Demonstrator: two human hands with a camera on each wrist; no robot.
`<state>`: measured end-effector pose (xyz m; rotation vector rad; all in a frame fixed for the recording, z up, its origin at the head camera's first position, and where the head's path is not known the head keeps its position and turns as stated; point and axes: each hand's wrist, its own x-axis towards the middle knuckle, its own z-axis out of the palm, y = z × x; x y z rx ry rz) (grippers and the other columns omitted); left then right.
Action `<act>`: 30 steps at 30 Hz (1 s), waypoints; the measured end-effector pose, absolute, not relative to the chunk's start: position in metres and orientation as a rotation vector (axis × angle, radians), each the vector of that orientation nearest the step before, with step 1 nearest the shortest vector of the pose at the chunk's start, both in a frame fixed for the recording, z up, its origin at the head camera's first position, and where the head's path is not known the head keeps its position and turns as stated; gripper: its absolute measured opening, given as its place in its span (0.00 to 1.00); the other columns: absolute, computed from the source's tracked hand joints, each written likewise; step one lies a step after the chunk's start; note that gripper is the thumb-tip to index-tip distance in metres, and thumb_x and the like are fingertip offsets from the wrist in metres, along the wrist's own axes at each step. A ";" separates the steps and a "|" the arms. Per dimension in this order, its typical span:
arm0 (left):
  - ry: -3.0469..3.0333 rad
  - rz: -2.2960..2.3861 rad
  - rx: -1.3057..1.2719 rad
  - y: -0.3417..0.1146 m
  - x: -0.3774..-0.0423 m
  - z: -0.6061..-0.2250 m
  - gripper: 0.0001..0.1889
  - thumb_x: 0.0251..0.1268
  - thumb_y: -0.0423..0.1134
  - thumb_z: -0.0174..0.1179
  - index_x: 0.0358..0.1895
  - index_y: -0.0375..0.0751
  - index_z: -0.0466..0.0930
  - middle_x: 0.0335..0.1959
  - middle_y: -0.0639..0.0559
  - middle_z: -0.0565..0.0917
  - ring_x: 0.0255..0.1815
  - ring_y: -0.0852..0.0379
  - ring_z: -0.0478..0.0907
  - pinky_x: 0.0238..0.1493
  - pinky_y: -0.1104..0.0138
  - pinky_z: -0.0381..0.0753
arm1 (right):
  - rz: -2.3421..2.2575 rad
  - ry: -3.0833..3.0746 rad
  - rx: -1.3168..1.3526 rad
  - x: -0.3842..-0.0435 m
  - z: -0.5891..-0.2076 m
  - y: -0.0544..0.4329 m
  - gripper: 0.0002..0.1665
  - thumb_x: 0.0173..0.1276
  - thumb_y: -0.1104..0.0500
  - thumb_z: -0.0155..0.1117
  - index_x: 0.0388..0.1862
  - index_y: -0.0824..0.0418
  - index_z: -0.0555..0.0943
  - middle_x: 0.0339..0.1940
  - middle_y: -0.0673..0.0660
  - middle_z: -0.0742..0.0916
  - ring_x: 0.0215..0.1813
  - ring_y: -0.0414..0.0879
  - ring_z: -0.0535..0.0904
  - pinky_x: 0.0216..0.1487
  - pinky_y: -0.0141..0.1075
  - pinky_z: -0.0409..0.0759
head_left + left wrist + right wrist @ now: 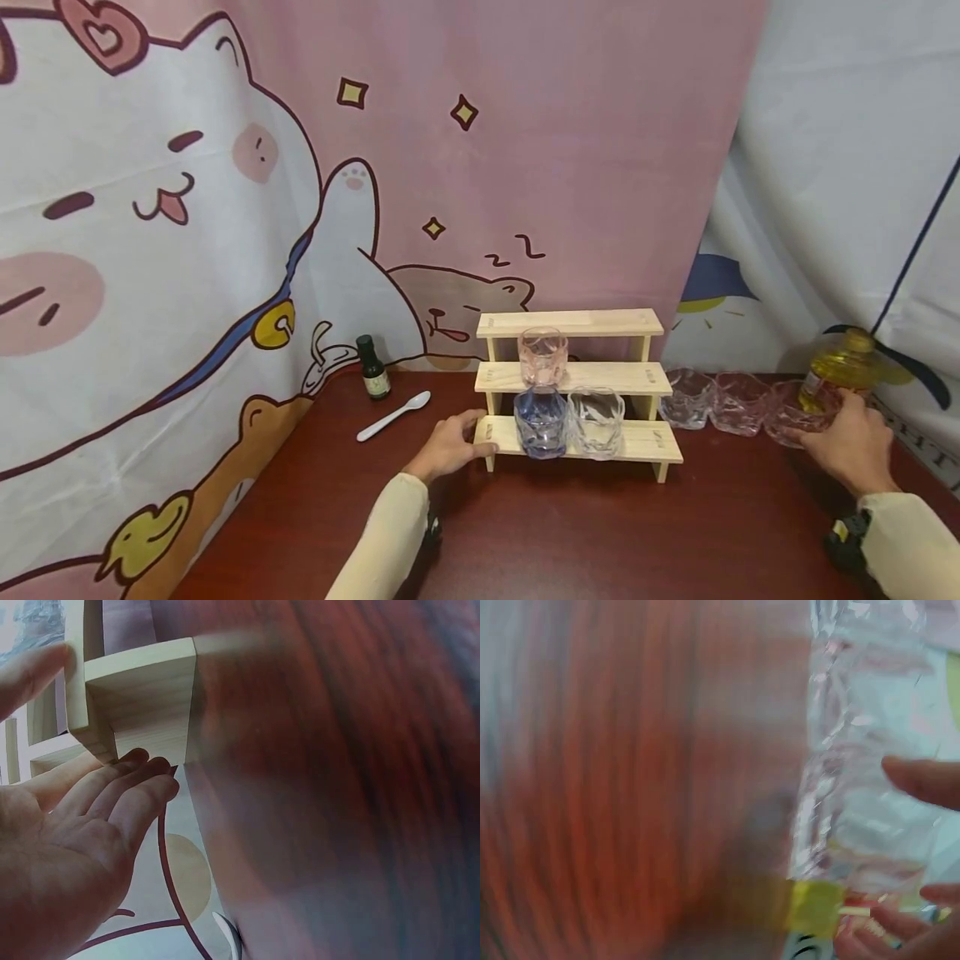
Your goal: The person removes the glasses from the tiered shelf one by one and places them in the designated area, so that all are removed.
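At four o'clock, right hand (853, 440) spreads by glass (789, 410), hold unclear; nudging could tip bottle (842, 365). At six, left hand (447, 446) pinches shelf (607, 377).

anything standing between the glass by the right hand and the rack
Yes: two more glasses, the middle glass and the left glass, stand in a row between the end glass by the right hand and the rack. Nothing visible stands above them.
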<state>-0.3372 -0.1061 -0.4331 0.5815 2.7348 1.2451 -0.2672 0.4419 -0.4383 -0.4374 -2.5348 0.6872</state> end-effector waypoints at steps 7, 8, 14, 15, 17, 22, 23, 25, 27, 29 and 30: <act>2.724 1.258 0.592 -0.105 -0.339 -0.432 0.37 0.57 0.45 0.72 0.69 0.34 0.71 0.63 0.38 0.81 0.63 0.44 0.79 0.65 0.48 0.75 | 0.723 -2.387 -0.327 -0.259 -0.424 0.410 0.49 0.59 0.61 0.70 0.71 0.82 0.56 0.62 0.87 0.66 0.66 0.81 0.55 0.67 0.68 0.48; 2.726 1.256 0.594 -0.105 -0.339 -0.432 0.37 0.57 0.45 0.72 0.69 0.34 0.71 0.63 0.38 0.81 0.63 0.44 0.79 0.65 0.48 0.75 | 0.732 -2.368 -0.297 -0.258 -0.422 0.405 0.48 0.60 0.62 0.69 0.72 0.81 0.57 0.63 0.87 0.66 0.67 0.81 0.56 0.69 0.68 0.48; 2.713 1.278 0.601 -0.105 -0.339 -0.434 0.37 0.57 0.44 0.72 0.69 0.33 0.71 0.63 0.37 0.81 0.63 0.44 0.79 0.64 0.49 0.76 | 0.773 -2.302 -0.142 -0.256 -0.412 0.378 0.46 0.64 0.62 0.68 0.76 0.73 0.58 0.65 0.83 0.69 0.65 0.78 0.62 0.65 0.69 0.57; 2.709 1.281 0.599 -0.105 -0.339 -0.434 0.37 0.57 0.44 0.72 0.69 0.32 0.71 0.63 0.37 0.80 0.63 0.44 0.79 0.64 0.49 0.76 | 0.780 -2.299 -0.127 -0.256 -0.410 0.374 0.46 0.64 0.62 0.68 0.76 0.72 0.58 0.65 0.82 0.70 0.65 0.78 0.64 0.62 0.69 0.60; 2.706 1.282 0.593 -0.106 -0.339 -0.435 0.37 0.57 0.44 0.72 0.69 0.32 0.70 0.63 0.38 0.80 0.63 0.44 0.79 0.64 0.49 0.76 | 0.794 -2.298 -0.095 -0.256 -0.406 0.365 0.45 0.65 0.62 0.69 0.76 0.71 0.59 0.64 0.81 0.73 0.61 0.76 0.69 0.59 0.52 0.72; 2.715 1.267 0.595 -0.106 -0.338 -0.434 0.37 0.57 0.45 0.72 0.69 0.33 0.71 0.63 0.38 0.81 0.62 0.44 0.79 0.64 0.49 0.76 | 0.893 -2.308 -0.005 -0.256 -0.396 0.344 0.44 0.67 0.61 0.69 0.77 0.68 0.59 0.63 0.78 0.76 0.54 0.72 0.77 0.37 0.12 0.63; 2.718 1.265 0.596 -0.106 -0.338 -0.434 0.37 0.57 0.45 0.72 0.69 0.34 0.71 0.63 0.38 0.81 0.62 0.44 0.79 0.64 0.49 0.75 | 0.922 -2.309 0.016 -0.256 -0.394 0.339 0.44 0.68 0.61 0.68 0.77 0.67 0.58 0.63 0.78 0.75 0.54 0.71 0.76 0.38 0.11 0.63; 2.722 1.264 0.596 -0.106 -0.338 -0.433 0.37 0.57 0.45 0.72 0.69 0.34 0.71 0.62 0.38 0.81 0.62 0.44 0.79 0.64 0.49 0.75 | 0.963 -2.316 0.051 -0.258 -0.391 0.330 0.44 0.69 0.59 0.67 0.78 0.66 0.58 0.64 0.77 0.75 0.55 0.70 0.75 0.40 0.10 0.63; 2.723 1.265 0.590 -0.106 -0.338 -0.433 0.37 0.57 0.45 0.72 0.69 0.34 0.71 0.63 0.38 0.81 0.62 0.45 0.79 0.64 0.49 0.75 | 0.996 -2.324 0.087 -0.259 -0.388 0.321 0.44 0.70 0.58 0.67 0.78 0.65 0.57 0.65 0.76 0.75 0.57 0.69 0.74 0.42 0.11 0.64; 2.723 1.262 0.583 -0.106 -0.338 -0.433 0.37 0.57 0.45 0.72 0.69 0.34 0.71 0.63 0.38 0.81 0.62 0.44 0.79 0.64 0.49 0.75 | 1.035 -2.331 0.124 -0.261 -0.385 0.313 0.44 0.70 0.58 0.66 0.79 0.64 0.57 0.66 0.75 0.75 0.60 0.70 0.73 0.43 0.13 0.65; 2.725 1.256 0.582 -0.105 -0.338 -0.433 0.37 0.57 0.45 0.72 0.69 0.34 0.71 0.63 0.38 0.81 0.62 0.45 0.79 0.64 0.49 0.75 | 1.049 -2.338 0.136 -0.262 -0.384 0.309 0.44 0.71 0.57 0.66 0.79 0.64 0.57 0.66 0.75 0.75 0.60 0.69 0.73 0.44 0.14 0.66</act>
